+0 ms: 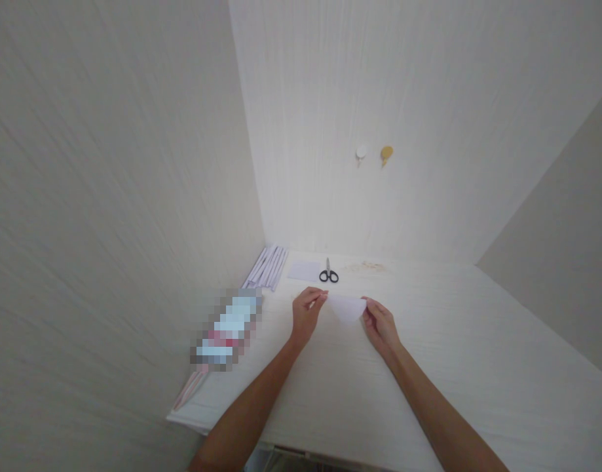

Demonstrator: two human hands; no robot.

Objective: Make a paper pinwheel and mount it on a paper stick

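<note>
Above the pale tabletop (330,387), between the two hands, we see a small piece of thin white paper (347,309) with a faint lavender tint. Its far edge runs nearly straight from hand to hand, while its near side narrows toward us into a rounded, blunt point. We cannot tell whether it is folded or whether its lower part touches the table.

At its left end we find the left hand (306,314), thumb and fingertips brought together in a pinch on the upper corner. At the other end the right hand (380,324) has its thumb and fingers closed on the right corner, the rest of its fingers curled beneath. The paper is stretched between these two grips.

Just beyond the left hand we see scissors (329,272) with black handles, their blades pointing toward the wall (305,131). Beside them, to the left, lies a flat pale sheet (304,270), and left of that a bundle of slim white rolls (267,267) in the corner. Nearer to us, along the left wall, a pixelated object (230,328) is too obscured to name.
</note>
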